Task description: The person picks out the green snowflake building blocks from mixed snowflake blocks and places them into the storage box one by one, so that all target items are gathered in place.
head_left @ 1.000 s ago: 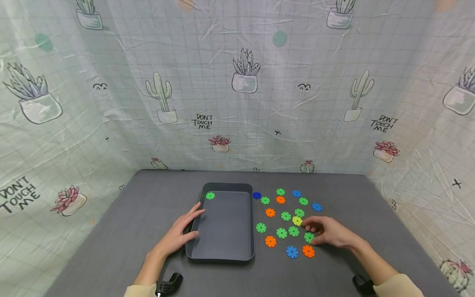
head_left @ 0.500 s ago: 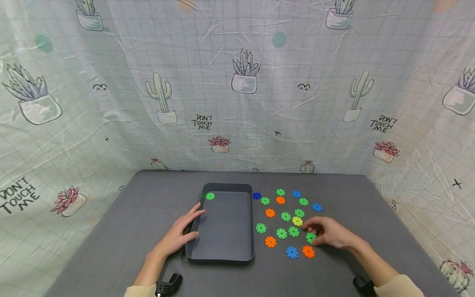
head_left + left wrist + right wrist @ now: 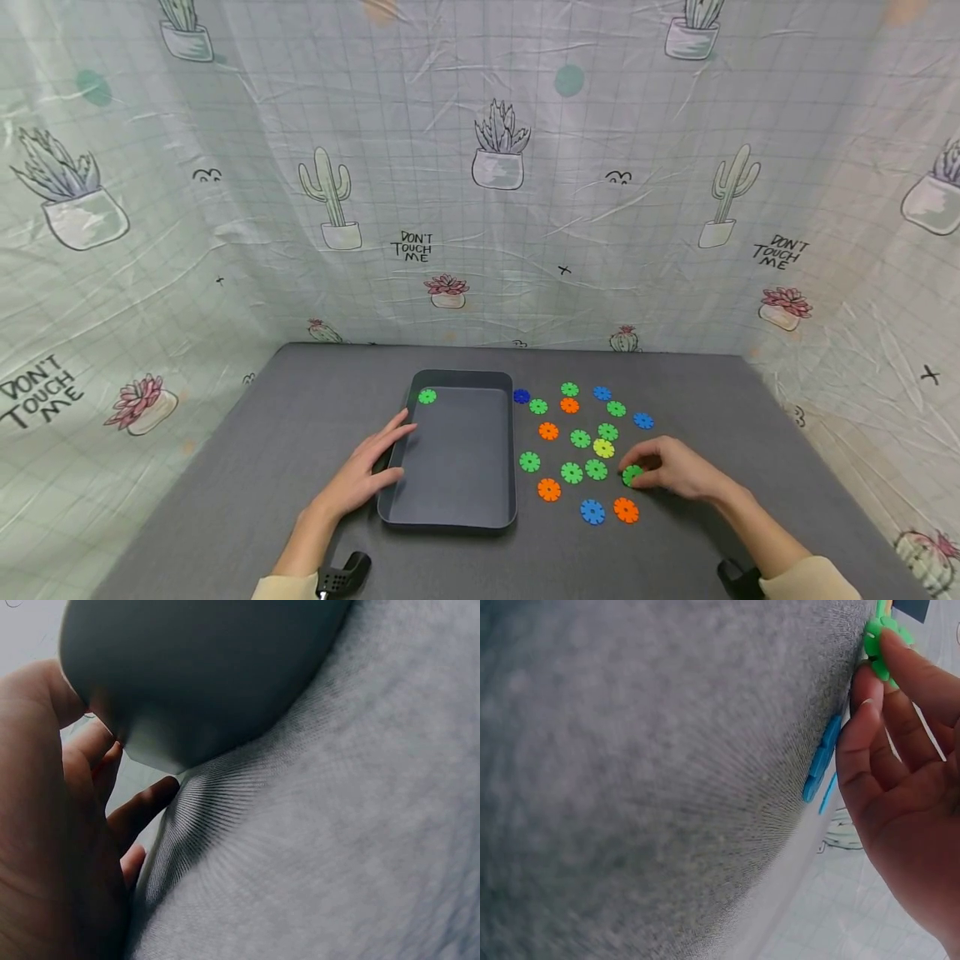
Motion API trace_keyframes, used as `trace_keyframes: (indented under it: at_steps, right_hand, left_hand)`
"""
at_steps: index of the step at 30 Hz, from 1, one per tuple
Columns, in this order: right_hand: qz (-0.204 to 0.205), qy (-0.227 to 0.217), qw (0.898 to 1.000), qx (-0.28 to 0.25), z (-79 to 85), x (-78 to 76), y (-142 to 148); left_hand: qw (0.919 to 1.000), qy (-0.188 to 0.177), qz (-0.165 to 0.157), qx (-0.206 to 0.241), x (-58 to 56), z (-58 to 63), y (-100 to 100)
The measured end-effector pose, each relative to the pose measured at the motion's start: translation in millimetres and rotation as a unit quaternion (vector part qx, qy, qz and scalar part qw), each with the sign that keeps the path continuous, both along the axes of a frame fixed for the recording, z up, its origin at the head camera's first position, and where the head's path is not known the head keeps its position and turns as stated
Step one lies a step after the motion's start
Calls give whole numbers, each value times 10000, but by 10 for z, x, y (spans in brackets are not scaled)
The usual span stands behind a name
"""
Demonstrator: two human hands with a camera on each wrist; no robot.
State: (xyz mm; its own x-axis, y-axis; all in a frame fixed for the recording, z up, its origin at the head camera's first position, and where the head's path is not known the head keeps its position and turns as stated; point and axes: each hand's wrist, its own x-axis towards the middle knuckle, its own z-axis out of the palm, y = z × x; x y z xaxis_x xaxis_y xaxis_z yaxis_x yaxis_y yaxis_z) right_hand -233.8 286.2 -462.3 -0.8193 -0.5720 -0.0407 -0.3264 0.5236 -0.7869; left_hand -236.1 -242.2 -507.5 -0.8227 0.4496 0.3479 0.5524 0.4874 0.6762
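My right hand (image 3: 678, 468) pinches a green notched plastic disc (image 3: 632, 476) between thumb and fingertips, low over the table at the right edge of a spread of discs. In the right wrist view the thumb presses on the face of this green disc (image 3: 874, 642). The left hand (image 3: 363, 471) rests with spread, fairly straight fingers at the left rim of a dark grey tray (image 3: 450, 467). From the left wrist, the tray wall (image 3: 202, 682) fills the top, thumb and fingers touching its edge. Inside the tray's far left corner lies one green disc (image 3: 427, 397).
Between tray and right hand lie several loose discs: green ones (image 3: 572, 473), orange ones (image 3: 549, 489), blue ones (image 3: 592, 512), a yellow one (image 3: 603, 448) and a dark blue one (image 3: 521, 396) by the tray's right rim. A cactus-print curtain (image 3: 495, 250) hangs behind the grey table (image 3: 330, 392).
The green disc under my right fingertips has slid slightly right, away from the others, and is now pinched and tilted. The left hand and the tray have stayed put.
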Motion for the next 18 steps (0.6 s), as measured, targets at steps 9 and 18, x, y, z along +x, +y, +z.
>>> trace_keyframes:
  at_steps: [9,18]
  right_hand:
    - [-70,-25,9998,-165,41,-43,-46]
    - [-413,-164,9980,-453,159,-87,-224]
  left_hand:
    - [10000,31,15,-56,9,-3,-3]
    - [10000,-57,23,-34,-10,-10,0]
